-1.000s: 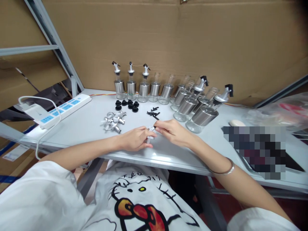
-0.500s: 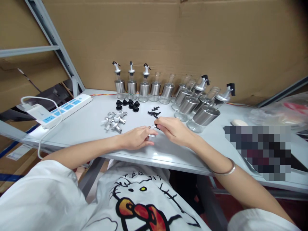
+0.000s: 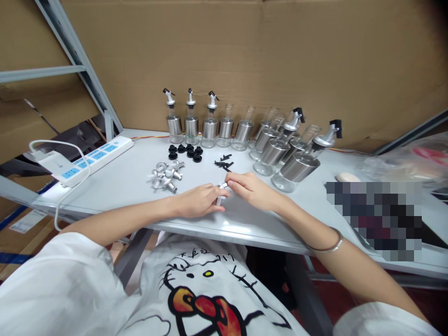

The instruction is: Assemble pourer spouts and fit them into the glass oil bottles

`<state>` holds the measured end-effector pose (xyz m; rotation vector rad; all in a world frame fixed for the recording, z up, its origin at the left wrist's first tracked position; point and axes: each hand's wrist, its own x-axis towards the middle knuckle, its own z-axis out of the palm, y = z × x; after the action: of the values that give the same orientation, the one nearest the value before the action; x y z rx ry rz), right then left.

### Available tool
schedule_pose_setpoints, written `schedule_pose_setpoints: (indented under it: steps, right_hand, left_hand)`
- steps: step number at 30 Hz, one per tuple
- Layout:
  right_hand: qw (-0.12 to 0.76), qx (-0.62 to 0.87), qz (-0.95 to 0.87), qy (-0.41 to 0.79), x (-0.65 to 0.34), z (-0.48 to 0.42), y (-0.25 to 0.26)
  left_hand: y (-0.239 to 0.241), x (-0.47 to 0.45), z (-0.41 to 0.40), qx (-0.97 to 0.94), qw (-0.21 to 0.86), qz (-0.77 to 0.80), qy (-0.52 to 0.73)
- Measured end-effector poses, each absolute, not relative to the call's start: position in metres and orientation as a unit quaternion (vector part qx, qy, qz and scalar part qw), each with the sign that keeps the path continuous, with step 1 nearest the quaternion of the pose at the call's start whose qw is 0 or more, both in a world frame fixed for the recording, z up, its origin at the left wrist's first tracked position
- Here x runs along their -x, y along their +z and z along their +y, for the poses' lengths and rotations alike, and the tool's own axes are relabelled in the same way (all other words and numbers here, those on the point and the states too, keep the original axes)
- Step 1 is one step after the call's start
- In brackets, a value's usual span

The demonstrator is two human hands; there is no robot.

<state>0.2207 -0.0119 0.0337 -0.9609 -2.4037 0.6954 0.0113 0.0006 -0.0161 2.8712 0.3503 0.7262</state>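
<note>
My left hand [image 3: 201, 200] is closed around a silver-white pourer spout [image 3: 220, 199], which stands tilted up between thumb and fingers just above the table. Against its upper end my right hand [image 3: 247, 189] is pinched on a small black spout flap, mostly hidden by the fingertips. Just beyond the right fingers lie several loose black flaps [image 3: 224, 163]. To the left of them is a group of black stoppers [image 3: 189, 151]. A heap of silver pourer spouts [image 3: 166, 176] rests beyond my left wrist.
Glass bottles with steel sleeves [image 3: 210, 128] stand along the back and right; some carry pourers with black flaps. A white power strip [image 3: 100, 158] with a plugged-in adapter lies at the left. At the right are a white oval object [image 3: 347, 178] and a plastic bag [image 3: 409, 163].
The spout in my left hand has turned more upright. My right hand has shifted slightly, its fingers still pinched at the spout's upper end.
</note>
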Motion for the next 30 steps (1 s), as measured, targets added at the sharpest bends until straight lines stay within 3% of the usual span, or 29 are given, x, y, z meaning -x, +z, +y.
schedule_pose_setpoints:
  steps: [3,11,19,30]
  right_hand:
    - [0.237,0.365,-0.841,0.322,-0.2199,-0.0115,0.0339]
    - [0.284,0.322,-0.632,0.645,-0.2132,-0.0106,0.0268]
    - [0.286,0.315,-0.709,0.562,-0.2124,-0.0122,0.0307]
    - [0.264,0.337,-0.712,0.556,-0.2163,-0.0100,0.0290]
  left_hand:
    - [-0.0144,-0.0116,0.0003,-0.962,0.076,0.128,0.228]
    - [-0.0122,-0.0131,0.0013,-0.957,0.069,0.119,0.253]
    - [-0.0097,-0.0132,-0.0001,-0.951,0.055,0.100,0.289]
    - [-0.0128,-0.0115,-0.0008,-0.958,0.078,0.115,0.251]
